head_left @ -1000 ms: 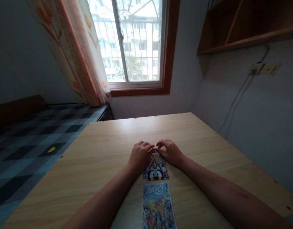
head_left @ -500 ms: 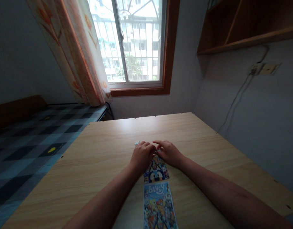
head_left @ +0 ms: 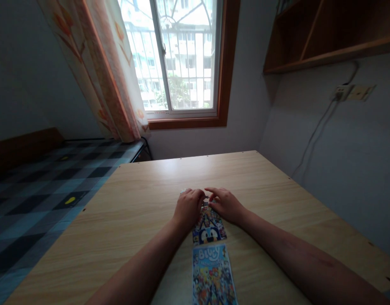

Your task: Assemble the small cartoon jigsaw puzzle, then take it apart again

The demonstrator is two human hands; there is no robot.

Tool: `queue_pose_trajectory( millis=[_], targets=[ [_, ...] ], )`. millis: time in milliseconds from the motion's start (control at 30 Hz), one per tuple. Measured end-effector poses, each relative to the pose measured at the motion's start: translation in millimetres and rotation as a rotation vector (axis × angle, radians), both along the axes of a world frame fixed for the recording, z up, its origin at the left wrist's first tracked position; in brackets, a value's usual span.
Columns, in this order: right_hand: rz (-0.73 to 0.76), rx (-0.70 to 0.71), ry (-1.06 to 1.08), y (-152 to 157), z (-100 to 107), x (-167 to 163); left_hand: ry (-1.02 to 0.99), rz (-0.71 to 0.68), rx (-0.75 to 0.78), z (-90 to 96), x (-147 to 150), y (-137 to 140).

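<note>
A partly assembled jigsaw puzzle (head_left: 209, 234) with a blue cartoon dog face lies flat on the wooden table between my hands. My left hand (head_left: 190, 206) is curled at its upper left, fingertips pinched on a small puzzle piece (head_left: 206, 197), partly hidden by the fingers. At the upper right edge rests my right hand (head_left: 225, 204), its index finger stretched out and its thumb apart from it, close to the puzzle. Just below the puzzle lies a picture sheet (head_left: 213, 273) lettered "BLUEY". Loose puzzle pieces (head_left: 183, 191) show behind my left hand.
The light wooden table (head_left: 144, 199) has its far edge near the wall below a barred window (head_left: 188, 63). On the left is a bed (head_left: 87, 173) with a checked cover. A wall shelf (head_left: 328, 55) and a socket (head_left: 344, 92) with a cable are on the right.
My fingers have shifted slightly at the puzzle's top edge, and a little more of the small piece shows between the hands. The view has moved very slightly.
</note>
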State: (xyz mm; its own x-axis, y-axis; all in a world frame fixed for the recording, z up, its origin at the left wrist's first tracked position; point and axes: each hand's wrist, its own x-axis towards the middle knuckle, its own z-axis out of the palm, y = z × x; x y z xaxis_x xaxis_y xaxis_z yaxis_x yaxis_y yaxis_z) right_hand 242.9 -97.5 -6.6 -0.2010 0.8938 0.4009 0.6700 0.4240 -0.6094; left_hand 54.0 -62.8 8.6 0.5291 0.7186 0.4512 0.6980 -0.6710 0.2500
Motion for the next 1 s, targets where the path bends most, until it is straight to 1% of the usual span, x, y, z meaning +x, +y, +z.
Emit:
queue_pose_trajectory(
  millis=[167, 300, 433, 567, 667, 733, 800, 933, 1000],
  targets=[
    [0.005, -0.001, 0.012, 0.3, -1.0, 1.2, -0.050, 0.073, -0.005, 4.9, -6.5, 5.3],
    [-0.002, 0.003, 0.003, 0.9, -2.3, 2.5, -0.066, 0.250, -0.006, 9.1, -22.2, 19.8],
    [0.005, -0.002, 0.006, 1.4, -4.5, 4.6, -0.037, 0.404, -0.086, 10.7, -35.9, 31.8],
    [0.012, -0.003, 0.021, 1.0, -5.1, 5.7, -0.003, 0.450, -0.110, 10.4, -39.6, 35.6],
    [0.009, -0.005, 0.026, 0.5, -4.1, 5.5, -0.064, 0.472, -0.108, 9.9, -40.6, 37.1],
    [0.007, -0.004, 0.019, 0.3, -3.3, 5.3, -0.106, 0.465, -0.113, 8.8, -41.2, 38.0],
    [0.005, 0.000, 0.014, 0.4, -3.1, 5.3, -0.112, 0.410, -0.117, 6.5, -41.0, 38.4],
    [0.008, 0.006, 0.018, 1.0, -4.4, 6.0, 0.004, 0.229, -0.121, -0.2, -38.1, 37.2],
    [0.012, 0.009, 0.017, 1.5, -5.5, 6.5, 0.066, 0.167, -0.117, -2.3, -37.3, 36.8]
  ],
)
